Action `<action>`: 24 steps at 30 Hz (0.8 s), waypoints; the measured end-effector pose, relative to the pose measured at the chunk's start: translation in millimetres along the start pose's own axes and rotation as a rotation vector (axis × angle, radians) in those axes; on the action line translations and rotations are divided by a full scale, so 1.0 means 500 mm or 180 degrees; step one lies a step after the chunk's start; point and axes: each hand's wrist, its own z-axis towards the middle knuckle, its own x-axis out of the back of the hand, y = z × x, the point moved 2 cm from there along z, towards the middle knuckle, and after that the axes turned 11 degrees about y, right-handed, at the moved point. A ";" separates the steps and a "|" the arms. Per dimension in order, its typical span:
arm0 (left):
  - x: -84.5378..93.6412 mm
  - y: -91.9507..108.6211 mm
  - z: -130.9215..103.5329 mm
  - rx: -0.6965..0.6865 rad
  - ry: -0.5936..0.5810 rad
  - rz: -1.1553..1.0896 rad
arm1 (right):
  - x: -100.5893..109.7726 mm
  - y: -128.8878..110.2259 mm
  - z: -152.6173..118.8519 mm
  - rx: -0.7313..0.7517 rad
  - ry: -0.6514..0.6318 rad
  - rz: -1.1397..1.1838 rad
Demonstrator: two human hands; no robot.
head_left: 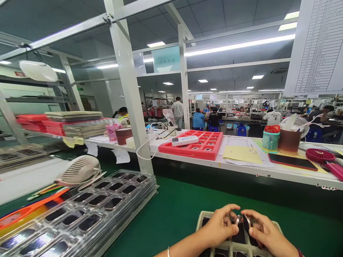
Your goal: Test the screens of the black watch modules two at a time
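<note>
Over a pale compartment tray [227,246] at the lower right, both hands are close together. My left hand [223,223] is closed, pinching a thin silvery piece [237,219] between thumb and fingers. A dark, rounded piece with a light rim [246,224] is in the closed fingers of my right hand [264,230]. The two pieces stand on edge, side by side, with a narrow gap between them. Dark flat pieces lie in the tray's compartments, partly hidden by the hands.
Stacked clear trays [107,217] of dark rounded pieces fill the lower left, beside a white fan [80,169]. A shelf [241,167] behind holds a red tray [187,152], papers, cups, a phone [292,161] and a pink fan [320,155]. Several people sit or stand farther back.
</note>
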 end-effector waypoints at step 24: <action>-0.003 0.007 -0.005 -0.0057 -0.0011 0.0270 | -0.005 -0.030 -0.007 0.0059 -0.0200 0.0005</action>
